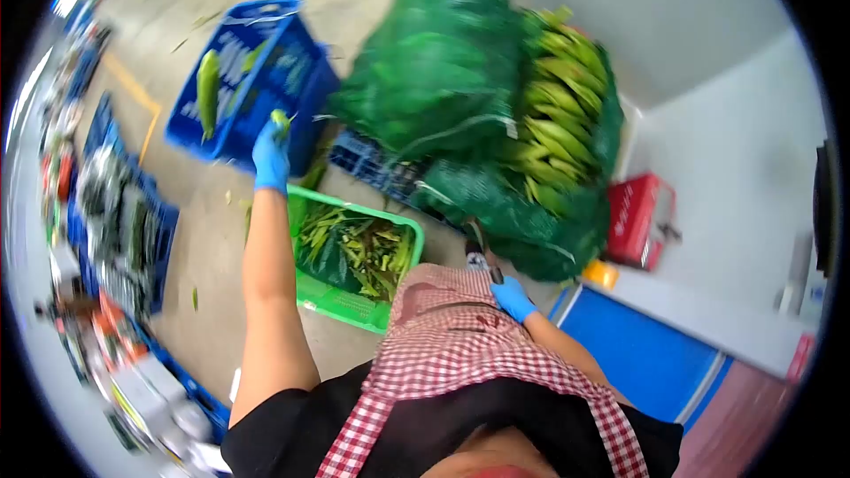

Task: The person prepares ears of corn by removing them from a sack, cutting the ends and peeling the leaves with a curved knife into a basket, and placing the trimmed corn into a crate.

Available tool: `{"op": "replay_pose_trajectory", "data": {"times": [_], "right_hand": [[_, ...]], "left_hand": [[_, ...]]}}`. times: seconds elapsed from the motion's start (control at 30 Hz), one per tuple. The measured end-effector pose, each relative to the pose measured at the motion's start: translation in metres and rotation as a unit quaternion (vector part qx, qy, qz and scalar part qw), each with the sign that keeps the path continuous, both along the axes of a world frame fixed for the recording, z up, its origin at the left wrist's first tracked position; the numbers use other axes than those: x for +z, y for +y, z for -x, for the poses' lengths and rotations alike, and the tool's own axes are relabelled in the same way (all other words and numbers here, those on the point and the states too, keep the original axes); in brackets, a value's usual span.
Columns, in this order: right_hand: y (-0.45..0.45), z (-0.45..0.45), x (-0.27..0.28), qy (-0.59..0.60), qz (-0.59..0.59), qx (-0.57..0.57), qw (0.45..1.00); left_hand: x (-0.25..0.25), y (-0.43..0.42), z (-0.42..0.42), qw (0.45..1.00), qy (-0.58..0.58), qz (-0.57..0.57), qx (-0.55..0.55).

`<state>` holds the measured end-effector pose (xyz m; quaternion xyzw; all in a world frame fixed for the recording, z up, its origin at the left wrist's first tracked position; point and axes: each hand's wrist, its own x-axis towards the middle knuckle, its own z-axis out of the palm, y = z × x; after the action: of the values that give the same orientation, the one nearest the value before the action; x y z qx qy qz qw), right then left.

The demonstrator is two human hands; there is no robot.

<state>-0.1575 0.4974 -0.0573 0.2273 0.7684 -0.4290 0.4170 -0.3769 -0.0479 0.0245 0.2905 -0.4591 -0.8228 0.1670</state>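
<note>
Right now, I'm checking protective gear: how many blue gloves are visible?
2: one on the left hand, at the blue crate; one on the right hand, beside the checked apron. More could hide in the blurred clutter at picture left.

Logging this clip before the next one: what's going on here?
Someone in a checked apron is working among ears of corn. The gloved left hand is at a blue crate, with a small green piece showing just past it; a long ear shows over the crate, perhaps in mid-air. The gloved right hand holds a dark object. Leafy trimmings lie in a green crate, and ears show in an open green mesh sack.
</note>
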Motion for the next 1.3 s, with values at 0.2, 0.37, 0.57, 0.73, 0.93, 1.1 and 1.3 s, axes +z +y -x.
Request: {"op": "replay_pose_trajectory", "data": {"times": [0.2, 0.37, 0.57, 0.73, 0.93, 1.1, 1.3], "right_hand": [[0.048, -0.042, -0.024, -0.047, 0.053, -0.155, 0.985], [0.075, -0.04, -0.014, -0.124, 0.074, -0.249, 0.958], [0.101, -0.06, -0.036, -0.072, 0.048, -0.178, 0.98], [0.114, -0.095, -0.031, 0.145, -0.066, -0.261, 0.952], [0.113, -0.12, -0.039, -0.047, -0.012, -0.457, 0.888], [0.1, -0.155, -0.06, -0.001, -0.053, -0.431, 0.901], [0.095, -0.125, -0.033, -0.027, -0.013, -0.496, 0.868]], "left_hand": [[-0.084, 0.144, -0.08, 0.967, -0.242, 0.012, -0.078], [-0.195, 0.055, -0.193, 0.902, -0.41, 0.092, -0.095], [-0.181, 0.185, -0.122, 0.479, -0.482, 0.545, -0.492], [-0.117, 0.482, 0.055, 0.801, -0.174, 0.05, -0.57], [-0.276, 0.635, 0.141, 0.454, -0.055, 0.64, -0.617], [-0.302, 0.646, 0.122, 0.265, -0.092, 0.75, -0.599], [-0.237, 0.541, 0.066, 0.364, -0.201, 0.527, -0.741]]}}
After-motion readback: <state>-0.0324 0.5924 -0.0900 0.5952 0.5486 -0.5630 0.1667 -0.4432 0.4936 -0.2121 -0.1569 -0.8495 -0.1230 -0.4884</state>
